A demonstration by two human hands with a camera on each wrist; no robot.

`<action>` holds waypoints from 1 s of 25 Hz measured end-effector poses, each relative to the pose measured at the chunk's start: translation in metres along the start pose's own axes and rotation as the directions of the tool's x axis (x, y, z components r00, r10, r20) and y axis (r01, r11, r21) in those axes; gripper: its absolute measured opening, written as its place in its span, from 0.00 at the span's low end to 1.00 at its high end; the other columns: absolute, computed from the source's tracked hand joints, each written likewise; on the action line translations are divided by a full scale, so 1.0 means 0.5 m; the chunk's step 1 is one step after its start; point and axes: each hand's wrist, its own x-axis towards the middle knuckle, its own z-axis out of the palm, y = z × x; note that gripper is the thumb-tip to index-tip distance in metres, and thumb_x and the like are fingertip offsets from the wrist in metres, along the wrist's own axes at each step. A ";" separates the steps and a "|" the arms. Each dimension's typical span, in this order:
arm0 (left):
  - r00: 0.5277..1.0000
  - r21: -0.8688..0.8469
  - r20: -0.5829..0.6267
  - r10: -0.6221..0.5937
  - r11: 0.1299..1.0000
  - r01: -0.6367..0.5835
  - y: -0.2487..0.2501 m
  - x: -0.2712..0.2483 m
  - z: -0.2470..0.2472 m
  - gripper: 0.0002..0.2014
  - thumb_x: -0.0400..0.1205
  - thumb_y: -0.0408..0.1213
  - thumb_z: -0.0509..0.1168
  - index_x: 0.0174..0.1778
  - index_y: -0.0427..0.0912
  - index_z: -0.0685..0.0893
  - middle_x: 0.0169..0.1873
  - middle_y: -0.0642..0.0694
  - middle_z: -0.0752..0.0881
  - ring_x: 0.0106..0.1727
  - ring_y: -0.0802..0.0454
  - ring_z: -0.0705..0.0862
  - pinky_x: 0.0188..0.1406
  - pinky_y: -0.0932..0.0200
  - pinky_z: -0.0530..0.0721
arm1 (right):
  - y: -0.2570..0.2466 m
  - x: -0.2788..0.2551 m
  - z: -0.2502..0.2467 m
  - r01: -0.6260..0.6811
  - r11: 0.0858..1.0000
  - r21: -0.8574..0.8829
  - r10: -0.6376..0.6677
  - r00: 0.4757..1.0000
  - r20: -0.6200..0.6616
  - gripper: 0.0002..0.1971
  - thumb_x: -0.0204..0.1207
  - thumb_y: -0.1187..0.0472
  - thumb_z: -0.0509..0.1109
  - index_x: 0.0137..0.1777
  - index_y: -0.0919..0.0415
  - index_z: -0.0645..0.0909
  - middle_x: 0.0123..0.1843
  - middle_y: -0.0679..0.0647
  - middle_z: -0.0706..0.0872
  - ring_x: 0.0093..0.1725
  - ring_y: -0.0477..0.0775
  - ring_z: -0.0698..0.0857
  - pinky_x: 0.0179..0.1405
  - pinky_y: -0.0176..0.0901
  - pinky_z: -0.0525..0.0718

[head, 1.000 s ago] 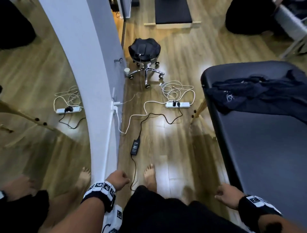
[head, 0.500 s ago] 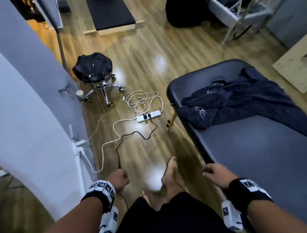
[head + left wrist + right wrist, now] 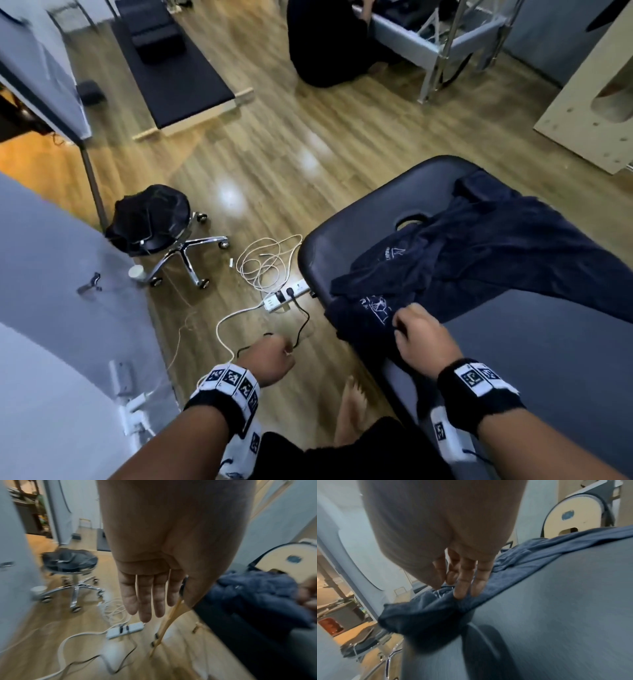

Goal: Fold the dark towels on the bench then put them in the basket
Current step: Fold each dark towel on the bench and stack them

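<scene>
The right hand [image 3: 423,337] rests on the dark towels [image 3: 479,260] heaped at three o'clock on the bench [image 3: 548,359], the left hand [image 3: 270,356] over the floor at seven.

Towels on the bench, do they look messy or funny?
Yes. The towels lie crumpled in a heap on the bench, unfolded, and one corner droops over its edge by the right hand, which touches it.

towels [image 3: 496,253] cut off at right edge, basket perhaps out of frame
</scene>
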 end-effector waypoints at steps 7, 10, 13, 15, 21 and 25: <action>0.981 0.052 -0.004 0.191 0.980 -0.191 0.197 0.104 -0.076 0.10 0.79 0.44 0.63 0.52 0.46 0.84 0.48 0.46 0.89 0.53 0.44 0.87 0.54 0.51 0.85 | 0.016 0.180 -0.060 -0.069 0.976 -0.205 0.102 0.983 0.154 0.33 0.77 0.64 0.66 0.81 0.49 0.60 0.82 0.52 0.54 0.45 0.67 0.86 0.38 0.54 0.83; 0.963 0.116 0.016 0.270 0.956 -0.270 0.238 0.131 -0.098 0.14 0.80 0.47 0.63 0.58 0.48 0.83 0.49 0.46 0.90 0.54 0.44 0.87 0.54 0.49 0.86 | 0.032 0.199 -0.065 -0.061 0.957 -0.285 0.095 0.990 0.105 0.15 0.80 0.62 0.65 0.66 0.56 0.72 0.67 0.56 0.70 0.42 0.67 0.85 0.33 0.53 0.78; 0.934 0.166 0.043 0.356 0.919 -0.358 0.269 0.148 -0.109 0.18 0.81 0.50 0.62 0.65 0.48 0.78 0.58 0.45 0.86 0.59 0.43 0.85 0.58 0.48 0.84 | 0.032 0.177 -0.071 -0.109 0.972 -0.207 0.125 0.990 0.066 0.07 0.84 0.58 0.61 0.59 0.57 0.74 0.62 0.54 0.72 0.47 0.68 0.86 0.36 0.54 0.77; 0.907 0.203 0.051 0.419 0.885 -0.420 0.289 0.162 -0.113 0.24 0.80 0.52 0.64 0.70 0.47 0.72 0.65 0.45 0.77 0.66 0.41 0.80 0.64 0.47 0.80 | 0.020 0.145 -0.081 -0.106 0.993 -0.052 0.105 0.994 -0.014 0.06 0.85 0.56 0.60 0.56 0.57 0.73 0.64 0.51 0.71 0.45 0.68 0.85 0.41 0.58 0.82; 0.753 0.343 -0.011 0.658 0.709 -0.615 0.358 0.172 -0.111 0.25 0.74 0.58 0.63 0.62 0.47 0.75 0.64 0.53 0.75 0.66 0.46 0.73 0.63 0.48 0.79 | -0.036 0.028 -0.133 -0.170 0.963 0.210 0.202 0.970 -0.138 0.05 0.88 0.52 0.54 0.52 0.51 0.63 0.51 0.50 0.80 0.48 0.67 0.84 0.47 0.59 0.80; 0.690 0.112 0.024 0.724 0.683 -0.721 0.421 0.172 -0.119 0.07 0.71 0.46 0.62 0.43 0.50 0.76 0.44 0.49 0.87 0.52 0.44 0.85 0.50 0.50 0.83 | -0.018 -0.064 -0.158 -0.262 0.924 0.278 0.345 0.883 -0.317 0.02 0.87 0.54 0.56 0.54 0.45 0.65 0.48 0.44 0.79 0.47 0.60 0.82 0.49 0.51 0.78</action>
